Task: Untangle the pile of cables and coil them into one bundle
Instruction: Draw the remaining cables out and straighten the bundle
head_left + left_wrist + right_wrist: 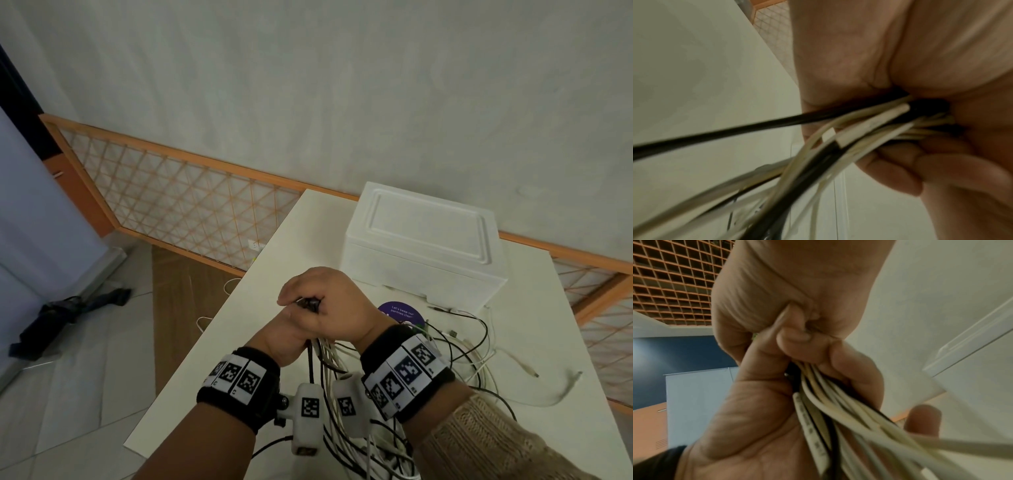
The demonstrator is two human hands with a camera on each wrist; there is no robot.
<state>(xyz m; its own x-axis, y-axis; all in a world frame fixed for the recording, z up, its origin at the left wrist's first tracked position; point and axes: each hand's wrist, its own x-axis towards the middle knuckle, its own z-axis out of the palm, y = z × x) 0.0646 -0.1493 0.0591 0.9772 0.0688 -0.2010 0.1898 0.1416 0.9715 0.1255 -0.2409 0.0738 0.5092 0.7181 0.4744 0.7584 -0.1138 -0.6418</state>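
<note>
White and black cables (329, 356) hang in a bunch from my two hands, held together above the white table (239, 329). The left hand (284, 346) grips the bunch from below, fingers curled round it. My right hand (335, 301) sits on top as a fist, with a black plug (308, 303) poking out by the thumb. The right wrist view has the right hand (797, 296) clenched on thin strands above the left hand (756, 418), and the cables (838, 402) run down between them. In the left wrist view, cables (859, 123) fan out of the left hand (838, 56). The bunch falls into a tangled pile (376, 452) at the table's near edge.
A white foam box (421, 246) stands at the back of the table, with a purple round label (400, 311) in front of it. Loose cable ends (527, 370) trail to the right. Thin white cables (205, 322) hang off the left edge. Dark cloth (68, 308) lies on the floor.
</note>
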